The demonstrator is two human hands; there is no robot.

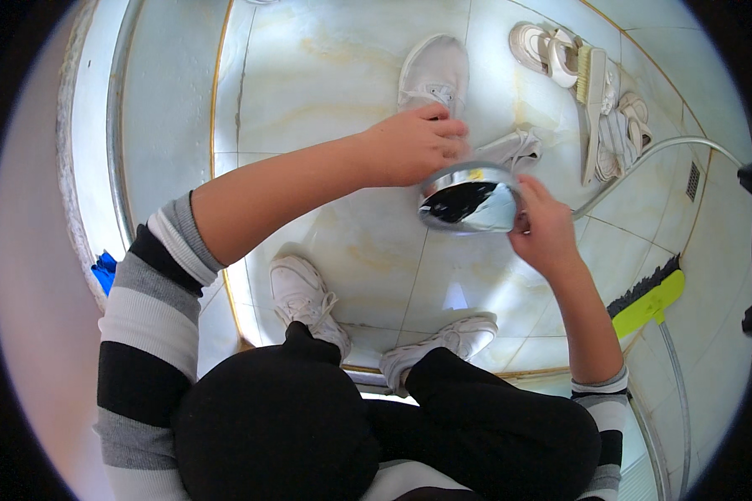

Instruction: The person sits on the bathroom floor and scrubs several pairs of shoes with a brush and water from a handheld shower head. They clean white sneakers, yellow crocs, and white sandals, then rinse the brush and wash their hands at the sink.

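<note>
My right hand (pixel 545 224) is wrapped round one side of a round chrome shower head (pixel 470 203), whose mirror-like surface faces me. My left hand (pixel 418 144) hovers just beyond the shower head's left edge, fingers loosely bent and apart, with nothing visible in them. It covers the heel end of a white lace-up shoe (pixel 434 68), which lies toe away on the floor. I cannot tell whether the hand touches that shoe. Another pale shoe (pixel 512 150) sits behind the shower head, partly hidden by it.
At the far right are pale sandals (pixel 545 53), a long-handled brush (pixel 594 108) and more light footwear (pixel 618 138). A grey hose (pixel 673 144) curves from the right wall toward my right hand. A green broom (pixel 648 302) leans nearby. My white-shod feet (pixel 307 302) rest on marbled tiles.
</note>
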